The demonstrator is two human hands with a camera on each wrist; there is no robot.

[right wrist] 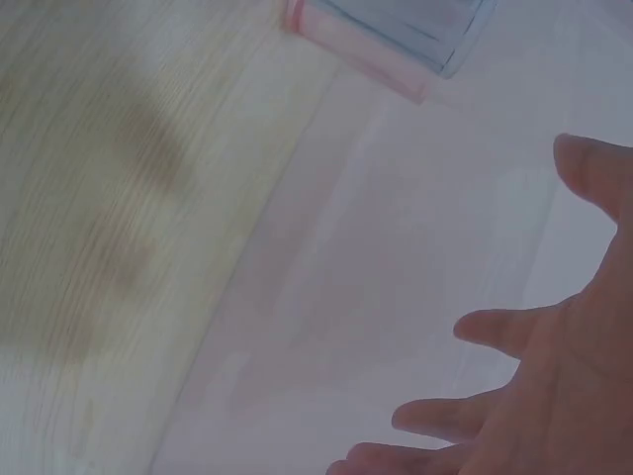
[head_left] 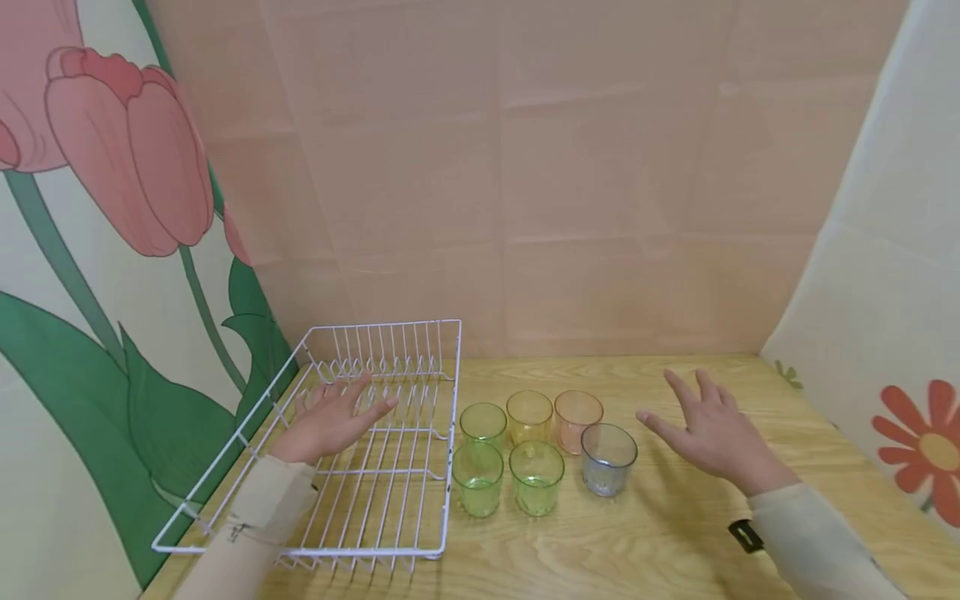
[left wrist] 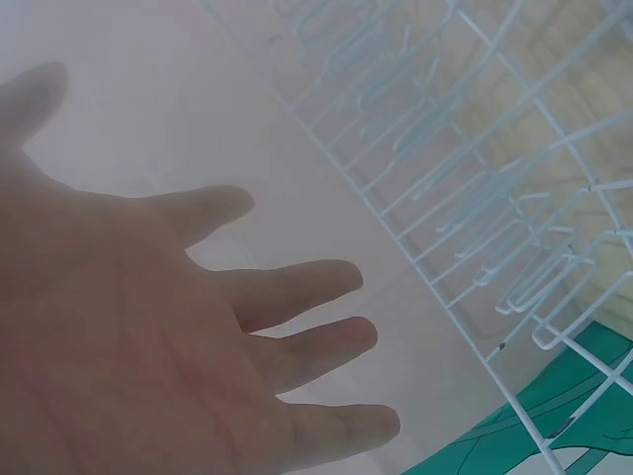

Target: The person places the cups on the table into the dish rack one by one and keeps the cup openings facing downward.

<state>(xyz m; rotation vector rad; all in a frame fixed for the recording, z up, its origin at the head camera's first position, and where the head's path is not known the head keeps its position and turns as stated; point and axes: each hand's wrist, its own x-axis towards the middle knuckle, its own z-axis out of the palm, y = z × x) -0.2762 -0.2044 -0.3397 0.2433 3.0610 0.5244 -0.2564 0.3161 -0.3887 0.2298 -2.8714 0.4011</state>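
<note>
Forearms low in the frame, both hands empty

Two sleeved forearms (head_left: 817, 533) are seen at the lower left and lower right of the head view. Nothing is held in either grip: the left hand (head_left: 330, 421) and the right hand (head_left: 716, 437) are both spread, fingers apart. By judgement, a moment of readiness is shown, with no grasp made. For a glass to be taken, the right hand would have to be brought left and lowered, then its fingers curled gently round the smooth wall.

Six glasses are stood upright on the wooden surface (head_left: 562, 558), lower centre: three green glasses (head_left: 537, 487), a yellow glass (head_left: 529, 421), a pink glass (head_left: 579, 421) and a blue glass (head_left: 608, 467). The blue glass is placed nearest the right grip, just left of and below the thumb; a gap is shown in the right wrist view. The left hand is held over the wire rack (head_left: 360, 552), lower left, its fingertips apart from the bars.
</note>
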